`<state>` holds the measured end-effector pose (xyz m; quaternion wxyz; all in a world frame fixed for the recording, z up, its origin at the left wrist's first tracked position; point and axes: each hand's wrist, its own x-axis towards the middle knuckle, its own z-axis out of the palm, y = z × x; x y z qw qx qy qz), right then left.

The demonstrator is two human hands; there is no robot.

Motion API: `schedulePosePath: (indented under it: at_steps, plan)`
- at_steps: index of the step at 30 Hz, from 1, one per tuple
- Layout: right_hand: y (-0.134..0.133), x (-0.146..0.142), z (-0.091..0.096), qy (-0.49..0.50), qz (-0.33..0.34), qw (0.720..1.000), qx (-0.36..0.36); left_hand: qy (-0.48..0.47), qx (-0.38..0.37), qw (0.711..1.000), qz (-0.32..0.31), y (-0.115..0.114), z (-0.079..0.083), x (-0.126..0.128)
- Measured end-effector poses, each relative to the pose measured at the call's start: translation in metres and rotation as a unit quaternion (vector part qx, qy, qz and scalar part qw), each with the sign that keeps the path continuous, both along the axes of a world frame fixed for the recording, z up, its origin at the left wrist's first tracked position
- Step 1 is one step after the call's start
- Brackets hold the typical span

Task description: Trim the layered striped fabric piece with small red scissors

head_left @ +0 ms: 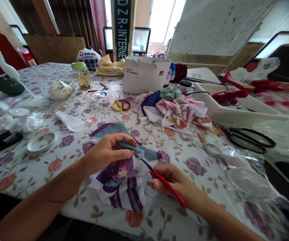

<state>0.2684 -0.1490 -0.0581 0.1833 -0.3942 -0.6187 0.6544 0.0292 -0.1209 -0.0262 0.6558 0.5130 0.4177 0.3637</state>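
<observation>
Our left hand [110,150] pinches blue fabric [148,153] while our right hand [177,180] grips a red-handled tool [171,188], whose dark tip [146,164] could snag the blue fabric if it slipped.

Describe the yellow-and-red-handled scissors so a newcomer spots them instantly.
Find the white paper bag on the floral tablecloth. In front of its left end lie the small scissors. One handle loop is yellow, the other red, unlike the bigger black-handled scissors at right.
</observation>
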Motion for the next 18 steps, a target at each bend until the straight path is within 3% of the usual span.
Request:
schedulePosePath:
  at_steps: [13,18]
  plan:
    - [0.0019,-0.0021,-0.0021,0.021,-0.024,0.999,-0.042,0.024,0.116,0.993,0.025,0.0008,-0.0002,0.0020]
    - [0.0016,-0.0032,-0.0007,0.025,-0.035,0.998,-0.055,0.025,0.095,0.995,-0.004,0.0007,-0.0025,-0.0007]
